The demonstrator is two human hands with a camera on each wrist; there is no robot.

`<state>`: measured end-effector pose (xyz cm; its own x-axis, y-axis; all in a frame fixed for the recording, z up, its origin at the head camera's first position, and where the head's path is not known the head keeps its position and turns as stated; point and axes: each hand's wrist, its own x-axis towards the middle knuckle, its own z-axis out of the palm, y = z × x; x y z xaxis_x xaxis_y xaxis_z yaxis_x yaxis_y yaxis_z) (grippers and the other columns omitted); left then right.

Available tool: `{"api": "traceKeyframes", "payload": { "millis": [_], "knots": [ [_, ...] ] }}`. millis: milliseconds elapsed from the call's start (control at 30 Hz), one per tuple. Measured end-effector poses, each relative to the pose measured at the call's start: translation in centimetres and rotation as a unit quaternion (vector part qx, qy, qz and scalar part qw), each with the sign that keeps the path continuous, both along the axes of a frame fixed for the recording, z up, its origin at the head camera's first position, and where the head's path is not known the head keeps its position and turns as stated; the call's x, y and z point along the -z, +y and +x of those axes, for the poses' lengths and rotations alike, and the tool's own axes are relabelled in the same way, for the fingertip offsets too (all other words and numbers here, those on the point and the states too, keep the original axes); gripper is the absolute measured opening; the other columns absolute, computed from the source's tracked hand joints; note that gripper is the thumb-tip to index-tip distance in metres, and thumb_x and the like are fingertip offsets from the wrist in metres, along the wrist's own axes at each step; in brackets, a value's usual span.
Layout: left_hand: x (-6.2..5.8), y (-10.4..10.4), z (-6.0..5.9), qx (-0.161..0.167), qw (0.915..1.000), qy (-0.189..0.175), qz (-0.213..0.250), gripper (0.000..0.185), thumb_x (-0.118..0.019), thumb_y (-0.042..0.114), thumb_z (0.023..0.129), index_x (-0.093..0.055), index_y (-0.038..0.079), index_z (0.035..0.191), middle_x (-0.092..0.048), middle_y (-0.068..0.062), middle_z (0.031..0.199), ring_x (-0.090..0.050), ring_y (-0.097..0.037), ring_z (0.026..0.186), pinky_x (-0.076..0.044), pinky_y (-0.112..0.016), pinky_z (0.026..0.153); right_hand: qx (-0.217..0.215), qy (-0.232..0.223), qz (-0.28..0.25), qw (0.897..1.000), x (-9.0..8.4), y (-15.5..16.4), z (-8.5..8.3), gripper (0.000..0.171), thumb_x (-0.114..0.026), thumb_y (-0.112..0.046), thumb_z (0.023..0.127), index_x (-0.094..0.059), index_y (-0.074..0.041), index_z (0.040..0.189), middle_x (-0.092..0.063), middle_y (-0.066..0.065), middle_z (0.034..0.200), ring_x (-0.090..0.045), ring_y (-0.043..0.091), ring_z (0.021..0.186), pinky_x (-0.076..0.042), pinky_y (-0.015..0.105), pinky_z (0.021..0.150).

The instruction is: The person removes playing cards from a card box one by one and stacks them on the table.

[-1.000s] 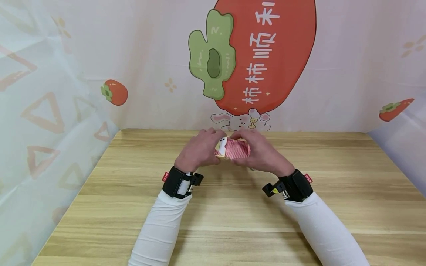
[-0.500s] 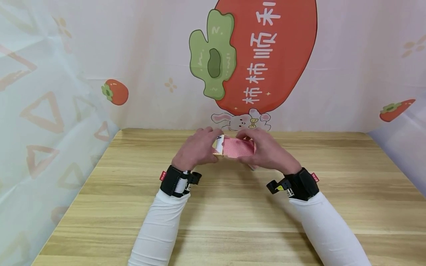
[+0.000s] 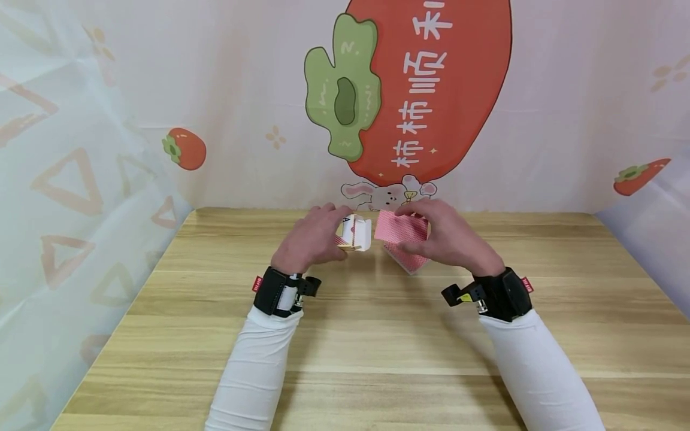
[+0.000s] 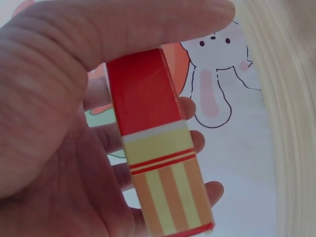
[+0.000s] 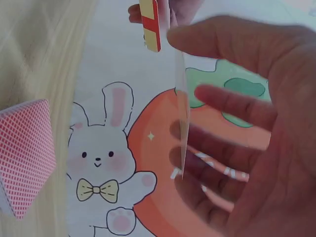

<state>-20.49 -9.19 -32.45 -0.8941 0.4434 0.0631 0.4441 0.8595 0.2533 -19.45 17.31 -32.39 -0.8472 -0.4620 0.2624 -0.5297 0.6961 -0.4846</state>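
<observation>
left hand grips card box | right hand pinches a card edgewise over card pile | lay it squarely, box steady

White Chinese characters run down the big orange persimmon printed on the backdrop: they read 柿柿顺利, turned sideways in the head view. Its green leaf bears a small "N"-like mark near the top. The card box held in the left hand shows a letter "A" at its upper corner. Small red tags on both black wrist straps carry white lettering, too small to read. No print is legible in either wrist view.
</observation>
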Motion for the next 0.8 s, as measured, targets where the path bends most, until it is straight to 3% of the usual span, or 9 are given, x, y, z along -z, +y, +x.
{"api": "traceKeyframes", "payload": {
  "millis": [167, 333, 600, 800],
  "knots": [
    [-0.1, -0.4, -0.1, -0.010, 0.9999, -0.005, 0.013, 0.077, -0.088, 0.015, 0.072, -0.054, 0.014, 0.141, -0.058, -0.009, 0.112, -0.051, -0.029, 0.103, -0.050, -0.041, 0.083, 0.068, 0.000, 0.036, 0.997, 0.1, 0.1, -0.1, 0.057, -0.087, -0.024, 0.079, -0.065, -0.007, 0.130, -0.065, 0.014, 0.115, -0.055, 0.031, 0.102, -0.050, 0.048, 0.084],
    [-0.3, -0.6, 0.0, -0.020, 0.9995, -0.010, 0.024, 0.075, -0.087, 0.015, 0.073, -0.054, 0.015, 0.140, -0.056, -0.008, 0.109, -0.051, -0.029, 0.101, -0.050, -0.042, 0.080, 0.122, -0.019, 0.102, 0.987, 1.3, 0.0, -0.6, 0.059, -0.082, -0.029, 0.083, -0.062, -0.007, 0.134, -0.061, 0.012, 0.097, -0.055, 0.029, 0.090, -0.047, 0.043, 0.073],
    [-0.4, -0.7, 0.0, -0.023, 0.9993, -0.011, 0.028, 0.076, -0.086, 0.018, 0.074, -0.053, 0.015, 0.142, -0.056, -0.008, 0.111, -0.051, -0.029, 0.102, -0.051, -0.042, 0.079, 0.130, -0.034, 0.176, 0.975, 3.1, -1.3, -1.1, 0.058, -0.082, -0.035, 0.081, -0.067, -0.008, 0.130, -0.062, 0.012, 0.099, -0.056, 0.028, 0.089, -0.050, 0.038, 0.066],
    [-0.4, -0.7, 0.1, -0.023, 0.9993, -0.008, 0.028, 0.075, -0.086, 0.018, 0.074, -0.053, 0.014, 0.141, -0.056, -0.008, 0.111, -0.051, -0.029, 0.102, -0.050, -0.042, 0.081, 0.133, -0.028, 0.201, 0.970, 4.1, -1.6, -1.3, 0.053, -0.084, -0.039, 0.080, -0.072, -0.009, 0.123, -0.062, 0.012, 0.096, -0.055, 0.028, 0.086, -0.048, 0.036, 0.061]
  ]
}}
